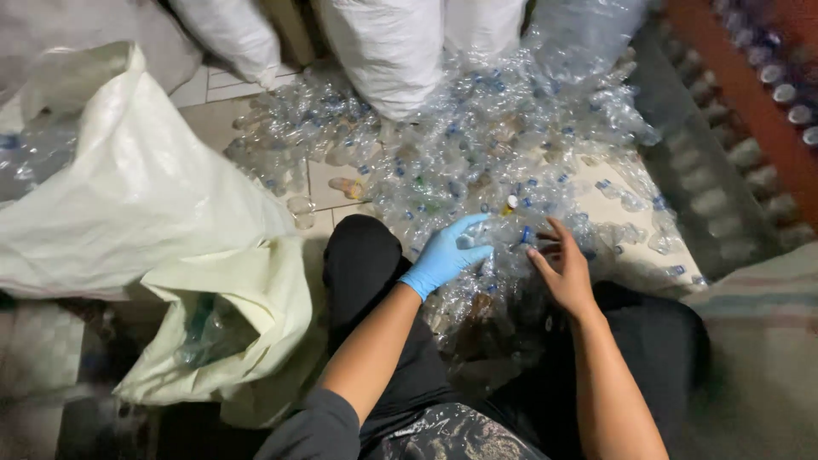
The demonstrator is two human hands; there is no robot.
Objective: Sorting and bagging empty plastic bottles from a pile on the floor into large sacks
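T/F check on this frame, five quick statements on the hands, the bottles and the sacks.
1. The left hand wears a blue glove. True.
2. The right hand is gloved too. False: it is bare.
3. Both hands are at the near edge of a pile of clear plastic bottles on the floor. True.
4. The pale open sack lies to the person's right. False: it lies on the left side.
5. The pile is made of metal cans. False: it is crushed clear bottles, many with blue caps; full white sacks stand behind it.
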